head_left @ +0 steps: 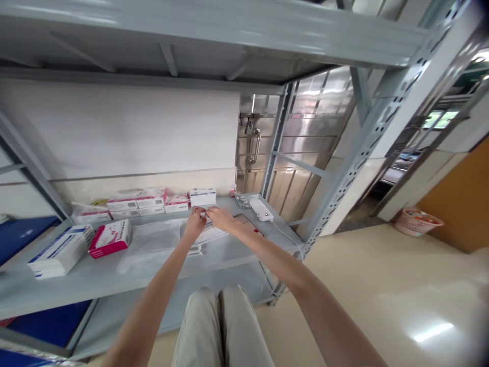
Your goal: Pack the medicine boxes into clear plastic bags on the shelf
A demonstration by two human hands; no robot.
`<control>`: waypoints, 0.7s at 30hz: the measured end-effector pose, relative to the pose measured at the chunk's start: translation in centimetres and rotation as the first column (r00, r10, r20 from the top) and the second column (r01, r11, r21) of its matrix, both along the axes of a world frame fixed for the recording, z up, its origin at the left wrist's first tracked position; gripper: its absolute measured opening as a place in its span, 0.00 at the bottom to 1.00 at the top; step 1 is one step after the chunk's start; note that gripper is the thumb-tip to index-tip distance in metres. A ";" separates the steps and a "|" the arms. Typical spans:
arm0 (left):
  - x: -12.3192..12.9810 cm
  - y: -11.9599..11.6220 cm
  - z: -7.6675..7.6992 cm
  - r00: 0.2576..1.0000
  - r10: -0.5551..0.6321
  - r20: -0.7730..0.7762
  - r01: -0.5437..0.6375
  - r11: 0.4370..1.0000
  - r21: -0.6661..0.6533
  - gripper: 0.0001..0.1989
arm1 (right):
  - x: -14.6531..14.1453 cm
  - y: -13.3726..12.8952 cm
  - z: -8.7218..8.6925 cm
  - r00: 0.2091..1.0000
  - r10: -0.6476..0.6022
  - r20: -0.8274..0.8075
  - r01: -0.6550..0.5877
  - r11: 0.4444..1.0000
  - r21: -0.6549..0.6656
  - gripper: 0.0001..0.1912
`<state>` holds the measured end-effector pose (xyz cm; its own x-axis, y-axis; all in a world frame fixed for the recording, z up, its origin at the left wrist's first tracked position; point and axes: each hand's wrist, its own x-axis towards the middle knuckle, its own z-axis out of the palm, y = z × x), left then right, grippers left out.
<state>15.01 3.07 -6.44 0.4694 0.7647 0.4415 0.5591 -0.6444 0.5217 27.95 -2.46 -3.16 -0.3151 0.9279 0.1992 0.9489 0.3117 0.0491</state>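
Note:
My left hand (pixel 196 221) and my right hand (pixel 218 217) meet over the grey shelf (pixel 153 278), fingers closed around a small whitish item too small to name. Just below them lies a white printed sheet or packet (pixel 210 232). A pair of white-handled scissors, partly hidden, seems to rest near my left wrist (pixel 194 250). To the left a clear plastic bag (pixel 151 242) is spread flat. Right of my hands sits a clipboard-like board (pixel 249 224) with a red mark.
Red-and-white boxes (pixel 111 238) and a stack of white-and-blue boxes (pixel 63 251) stand at left, more boxes (pixel 153 201) along the back. A white power strip (pixel 262 210) with a cable lies right. An upper shelf beam (pixel 214 30) and a slotted post (pixel 367 148) frame the space.

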 end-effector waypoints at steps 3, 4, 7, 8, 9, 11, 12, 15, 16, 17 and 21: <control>-0.7 0.4 -0.1 0.985 0.035 0.167 -0.035 0.999 -0.004 0.13 | 0.6 0.1 -0.3 0.991 -0.016 -0.136 0.021 0.999 0.036 0.14; -1.1 0.5 0.0 0.978 0.041 0.206 -0.038 0.999 -0.020 0.11 | 1.0 0.0 -0.4 0.980 -0.026 -0.196 0.035 0.999 0.040 0.12; -2.3 0.7 0.6 0.972 0.038 0.231 -0.021 0.997 -0.074 0.04 | 2.1 -0.3 -0.5 0.923 -0.059 -0.380 0.084 0.995 0.049 0.12; -2.8 0.7 0.8 0.973 0.030 0.229 -0.010 0.996 -0.087 0.02 | 2.4 -0.5 -0.6 0.896 -0.069 -0.438 0.106 0.992 0.062 0.13; -3.2 0.8 0.9 0.972 0.029 0.232 -0.007 0.995 -0.096 0.01 | 2.7 -0.7 -0.7 0.868 -0.076 -0.491 0.131 0.988 0.079 0.14; -3.8 0.7 1.2 0.966 0.059 0.252 -0.032 0.993 -0.112 0.01 | 3.2 -1.1 -1.2 0.812 -0.092 -0.576 0.191 0.975 0.114 0.15; -3.9 0.6 1.4 0.964 0.069 0.256 -0.040 0.992 -0.116 0.02 | 3.3 -1.2 -1.4 0.787 -0.096 -0.610 0.220 0.967 0.131 0.16; -4.0 -0.2 1.8 0.975 0.027 0.221 -0.007 0.996 -0.092 0.06 | 3.5 -1.4 -2.0 0.724 -0.092 -0.683 0.269 0.950 0.158 0.16; -4.0 -0.6 1.8 0.981 0.003 0.196 0.013 0.997 -0.079 0.10 | 3.5 -1.4 -2.1 0.709 -0.087 -0.700 0.276 0.947 0.162 0.16; -4.1 -1.0 1.7 0.986 -0.014 0.163 0.024 0.998 -0.061 0.14 | 3.5 -1.4 -2.2 0.696 -0.087 -0.713 0.283 0.945 0.162 0.16; -6.4 -2.7 -0.3 0.998 -0.045 -0.038 0.044 0.999 -0.027 0.22 | 3.4 -1.4 -2.2 0.626 -0.123 -0.770 0.321 0.940 0.112 0.14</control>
